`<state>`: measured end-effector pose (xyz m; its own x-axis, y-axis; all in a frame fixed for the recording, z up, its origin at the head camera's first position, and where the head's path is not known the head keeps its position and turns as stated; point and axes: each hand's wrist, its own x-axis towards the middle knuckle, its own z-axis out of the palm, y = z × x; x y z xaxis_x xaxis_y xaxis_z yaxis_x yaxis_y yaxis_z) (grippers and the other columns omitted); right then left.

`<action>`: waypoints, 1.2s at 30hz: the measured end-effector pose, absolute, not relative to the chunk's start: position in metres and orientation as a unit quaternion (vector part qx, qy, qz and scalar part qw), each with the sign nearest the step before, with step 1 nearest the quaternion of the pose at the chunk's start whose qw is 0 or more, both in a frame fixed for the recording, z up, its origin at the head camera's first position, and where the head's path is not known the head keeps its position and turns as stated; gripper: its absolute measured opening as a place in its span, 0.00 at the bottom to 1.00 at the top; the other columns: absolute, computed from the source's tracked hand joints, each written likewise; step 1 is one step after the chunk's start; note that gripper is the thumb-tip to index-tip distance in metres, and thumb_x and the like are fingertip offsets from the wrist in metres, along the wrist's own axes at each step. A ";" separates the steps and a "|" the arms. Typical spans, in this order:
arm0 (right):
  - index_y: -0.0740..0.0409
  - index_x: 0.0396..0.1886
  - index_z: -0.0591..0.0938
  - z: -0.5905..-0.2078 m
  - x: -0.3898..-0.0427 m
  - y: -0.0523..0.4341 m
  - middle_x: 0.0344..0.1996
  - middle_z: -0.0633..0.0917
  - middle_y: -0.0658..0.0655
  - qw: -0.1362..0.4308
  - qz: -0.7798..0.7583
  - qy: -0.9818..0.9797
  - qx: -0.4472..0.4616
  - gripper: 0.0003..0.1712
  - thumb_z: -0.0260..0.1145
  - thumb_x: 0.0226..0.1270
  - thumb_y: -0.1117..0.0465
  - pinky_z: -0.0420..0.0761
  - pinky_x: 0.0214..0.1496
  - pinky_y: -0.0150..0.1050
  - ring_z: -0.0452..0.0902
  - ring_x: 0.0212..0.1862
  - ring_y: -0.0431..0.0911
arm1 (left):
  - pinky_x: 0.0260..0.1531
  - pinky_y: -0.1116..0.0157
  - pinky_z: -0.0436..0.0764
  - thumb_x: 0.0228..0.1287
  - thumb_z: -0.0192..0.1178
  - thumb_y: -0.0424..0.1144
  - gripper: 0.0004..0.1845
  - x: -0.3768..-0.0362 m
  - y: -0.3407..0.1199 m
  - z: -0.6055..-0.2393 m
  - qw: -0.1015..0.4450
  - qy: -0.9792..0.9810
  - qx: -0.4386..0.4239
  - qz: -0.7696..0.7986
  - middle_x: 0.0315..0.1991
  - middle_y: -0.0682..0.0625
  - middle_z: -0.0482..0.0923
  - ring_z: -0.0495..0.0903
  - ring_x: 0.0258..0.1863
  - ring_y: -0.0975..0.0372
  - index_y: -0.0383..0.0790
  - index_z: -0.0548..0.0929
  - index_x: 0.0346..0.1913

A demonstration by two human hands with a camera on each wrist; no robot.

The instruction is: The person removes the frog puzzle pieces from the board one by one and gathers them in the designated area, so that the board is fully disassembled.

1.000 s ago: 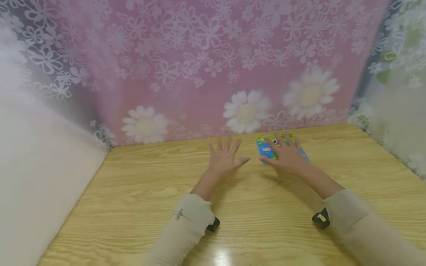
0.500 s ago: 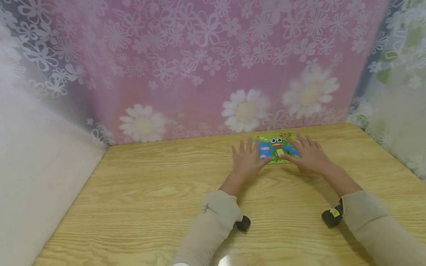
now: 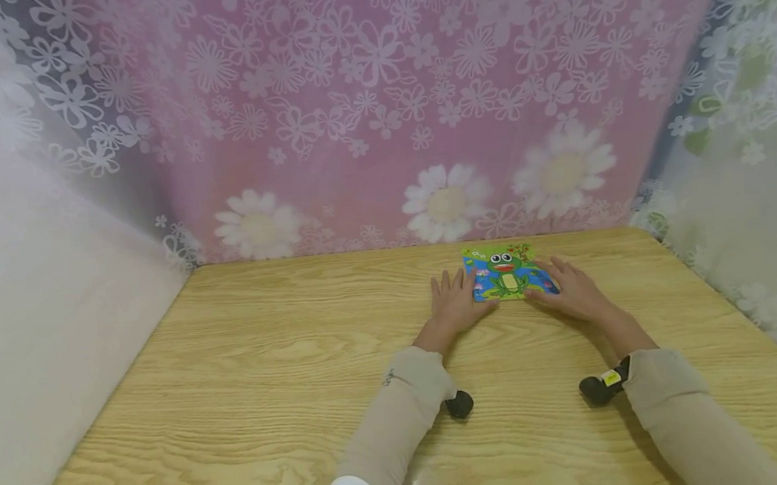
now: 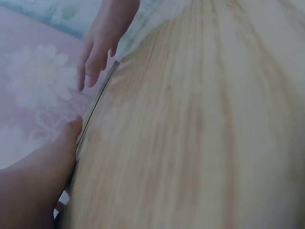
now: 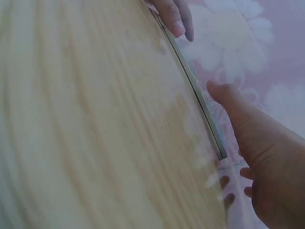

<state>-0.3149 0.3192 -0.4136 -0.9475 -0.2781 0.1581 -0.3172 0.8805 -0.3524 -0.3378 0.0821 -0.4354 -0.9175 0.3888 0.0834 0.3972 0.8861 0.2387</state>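
A thin flat board with a frog picture (image 3: 508,282) lies on the wooden table near its back edge, in the head view. Its green frog sits on a blue and green ground. My left hand (image 3: 454,303) is spread at the board's left side, thumb along the near edge. At the right side my right hand (image 3: 574,290) reaches over the corner, thumb near the front edge. The wrist views show the board's thin edge (image 5: 202,102) from the side, with the right hand (image 5: 267,148) close beside it. Neither hand's fingers close round the board. Whether they touch it is hard to tell.
The wooden table (image 3: 291,394) spreads out in front and to the left. A pink flowered backdrop (image 3: 329,114) stands right behind its back edge, and pale sheets (image 3: 61,289) hang at both sides. Each wrist carries a small black camera (image 3: 461,405).
My left hand has moved right to the board's left side. The right hand has shifted right off the picture, uncovering the frog. Both hands have since drawn slightly nearer.
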 end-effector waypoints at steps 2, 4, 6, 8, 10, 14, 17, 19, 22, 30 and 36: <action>0.64 0.69 0.58 -0.417 -0.316 0.320 0.64 0.52 0.78 0.050 0.197 -0.968 0.150 0.46 0.59 0.61 0.39 0.49 0.54 0.72 0.47 0.61 0.76 | 0.64 0.48 0.37 0.58 0.36 0.73 0.44 -0.338 0.083 -0.436 0.015 -0.973 -0.202 -0.113 0.71 0.51 0.47 0.41 0.69 0.49 0.55 0.48 0.73; 0.64 0.68 0.59 -0.421 -0.318 0.321 0.64 0.53 0.77 0.044 0.200 -0.968 0.143 0.46 0.58 0.61 0.37 0.49 0.54 0.72 0.47 0.61 0.75 | 0.64 0.48 0.37 0.58 0.36 0.73 0.42 -0.338 0.084 -0.436 0.014 -0.973 -0.203 -0.106 0.71 0.52 0.46 0.41 0.69 0.49 0.56 0.49 0.72; 0.63 0.68 0.60 -0.424 -0.320 0.322 0.64 0.55 0.76 0.040 0.201 -0.969 0.138 0.46 0.57 0.61 0.36 0.49 0.54 0.72 0.46 0.62 0.74 | 0.64 0.48 0.38 0.59 0.35 0.72 0.41 -0.338 0.084 -0.437 0.015 -0.974 -0.204 -0.095 0.71 0.53 0.46 0.41 0.69 0.49 0.57 0.51 0.72; 0.64 0.67 0.62 -0.426 -0.320 0.322 0.64 0.56 0.75 0.041 0.205 -0.969 0.135 0.46 0.57 0.61 0.36 0.50 0.54 0.72 0.46 0.62 0.73 | 0.64 0.48 0.39 0.60 0.34 0.71 0.39 -0.338 0.084 -0.437 0.019 -0.975 -0.204 -0.082 0.71 0.53 0.46 0.42 0.69 0.49 0.57 0.52 0.72; 0.64 0.67 0.63 -0.426 -0.321 0.322 0.65 0.57 0.73 0.047 0.206 -0.968 0.138 0.45 0.57 0.60 0.36 0.50 0.54 0.71 0.48 0.62 0.73 | 0.64 0.48 0.39 0.62 0.33 0.70 0.38 -0.338 0.084 -0.437 0.022 -0.976 -0.204 -0.072 0.71 0.54 0.47 0.42 0.69 0.50 0.57 0.53 0.72; 0.65 0.66 0.64 -0.426 -0.320 0.321 0.65 0.58 0.72 0.060 0.207 -0.966 0.145 0.44 0.59 0.61 0.38 0.51 0.55 0.70 0.50 0.62 0.72 | 0.64 0.48 0.40 0.65 0.32 0.67 0.35 -0.338 0.084 -0.437 0.022 -0.977 -0.206 -0.060 0.71 0.54 0.47 0.42 0.69 0.50 0.57 0.53 0.72; 0.65 0.66 0.64 -0.427 -0.319 0.320 0.65 0.58 0.72 0.059 0.208 -0.965 0.147 0.44 0.59 0.61 0.38 0.51 0.55 0.71 0.50 0.62 0.73 | 0.64 0.48 0.40 0.65 0.32 0.66 0.35 -0.337 0.083 -0.437 0.019 -0.976 -0.208 -0.061 0.71 0.53 0.47 0.42 0.69 0.51 0.57 0.53 0.72; 0.65 0.66 0.64 -0.428 -0.317 0.319 0.64 0.58 0.73 0.058 0.206 -0.966 0.147 0.44 0.59 0.60 0.38 0.52 0.55 0.70 0.50 0.61 0.73 | 0.64 0.49 0.40 0.66 0.32 0.66 0.34 -0.336 0.082 -0.437 0.018 -0.976 -0.209 -0.066 0.71 0.53 0.47 0.42 0.69 0.51 0.56 0.54 0.71; 0.65 0.65 0.65 -0.428 -0.314 0.316 0.64 0.59 0.74 0.057 0.202 -0.966 0.149 0.45 0.59 0.60 0.37 0.52 0.55 0.70 0.51 0.61 0.73 | 0.64 0.49 0.40 0.66 0.34 0.65 0.34 -0.332 0.079 -0.436 0.013 -0.974 -0.212 -0.075 0.71 0.52 0.47 0.41 0.69 0.52 0.55 0.54 0.71; 0.66 0.64 0.66 -0.426 -0.306 0.304 0.62 0.61 0.75 0.071 0.186 -0.966 0.166 0.44 0.60 0.60 0.39 0.54 0.54 0.70 0.54 0.60 0.73 | 0.65 0.52 0.40 0.65 0.34 0.66 0.35 -0.324 0.065 -0.435 0.006 -0.974 -0.209 -0.086 0.71 0.52 0.46 0.40 0.69 0.52 0.56 0.54 0.71; 0.66 0.64 0.67 -0.424 -0.297 0.294 0.62 0.61 0.74 0.070 0.188 -0.965 0.170 0.43 0.61 0.60 0.39 0.52 0.56 0.69 0.51 0.62 0.72 | 0.65 0.51 0.40 0.65 0.36 0.65 0.35 -0.316 0.054 -0.434 0.007 -0.972 -0.219 -0.090 0.71 0.51 0.45 0.40 0.69 0.51 0.53 0.55 0.71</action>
<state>-0.2971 0.2942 -0.4245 -0.9323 -0.3024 0.1986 -0.3548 0.8716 -0.3382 -0.3161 0.0540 -0.4345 -0.9040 0.4243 0.0528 0.4268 0.8880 0.1712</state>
